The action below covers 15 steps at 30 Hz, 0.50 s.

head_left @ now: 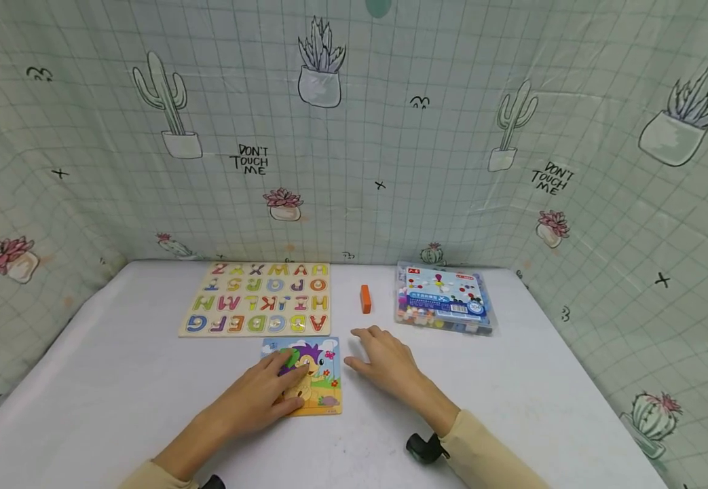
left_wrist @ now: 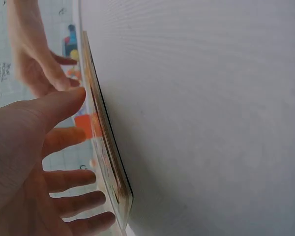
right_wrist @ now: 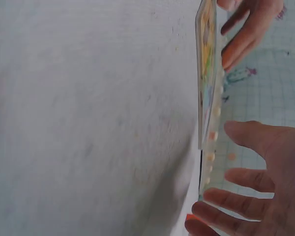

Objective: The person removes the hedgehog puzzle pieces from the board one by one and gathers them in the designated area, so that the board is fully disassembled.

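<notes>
lower centre — puzzle, likely light, stiff; best held edgewise. left hand spread over it, right hand loose — nothing grasped.

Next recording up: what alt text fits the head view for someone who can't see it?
A person's left hand is over a cartoon picture board on a white table, the empty right hand beside it. Farther back lie an alphabet board, an orange block and a clear box of colorful pieces, before a cactus-print backdrop.
</notes>
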### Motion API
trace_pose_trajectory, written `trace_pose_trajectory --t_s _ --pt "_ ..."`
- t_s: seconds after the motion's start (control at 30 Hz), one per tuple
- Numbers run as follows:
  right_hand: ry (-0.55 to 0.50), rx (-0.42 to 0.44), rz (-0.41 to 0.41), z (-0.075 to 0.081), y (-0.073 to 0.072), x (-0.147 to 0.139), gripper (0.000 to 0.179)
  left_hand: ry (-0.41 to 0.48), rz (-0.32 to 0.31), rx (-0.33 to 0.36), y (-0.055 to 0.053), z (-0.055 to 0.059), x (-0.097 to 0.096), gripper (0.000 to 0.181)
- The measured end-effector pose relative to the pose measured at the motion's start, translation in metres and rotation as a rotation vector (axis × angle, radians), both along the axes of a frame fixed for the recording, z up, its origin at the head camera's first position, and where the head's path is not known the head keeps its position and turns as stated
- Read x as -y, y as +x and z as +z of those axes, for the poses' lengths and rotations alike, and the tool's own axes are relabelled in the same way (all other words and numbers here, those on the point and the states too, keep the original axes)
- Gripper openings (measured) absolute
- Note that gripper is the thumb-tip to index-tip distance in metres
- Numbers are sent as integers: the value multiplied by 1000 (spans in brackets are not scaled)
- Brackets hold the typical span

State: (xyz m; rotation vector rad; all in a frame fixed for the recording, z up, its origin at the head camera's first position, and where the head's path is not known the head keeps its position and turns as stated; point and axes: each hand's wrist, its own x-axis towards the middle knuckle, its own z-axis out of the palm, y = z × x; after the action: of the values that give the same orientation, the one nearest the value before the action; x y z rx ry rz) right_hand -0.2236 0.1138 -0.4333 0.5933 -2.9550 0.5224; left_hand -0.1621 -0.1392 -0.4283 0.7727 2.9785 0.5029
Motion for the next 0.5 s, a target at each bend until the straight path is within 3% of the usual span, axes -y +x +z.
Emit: trace_pose_trajectory --t_s 0.5 --pt "0 24 69 0 -5 32 44 -74 -71 28 1 2 -6 49"
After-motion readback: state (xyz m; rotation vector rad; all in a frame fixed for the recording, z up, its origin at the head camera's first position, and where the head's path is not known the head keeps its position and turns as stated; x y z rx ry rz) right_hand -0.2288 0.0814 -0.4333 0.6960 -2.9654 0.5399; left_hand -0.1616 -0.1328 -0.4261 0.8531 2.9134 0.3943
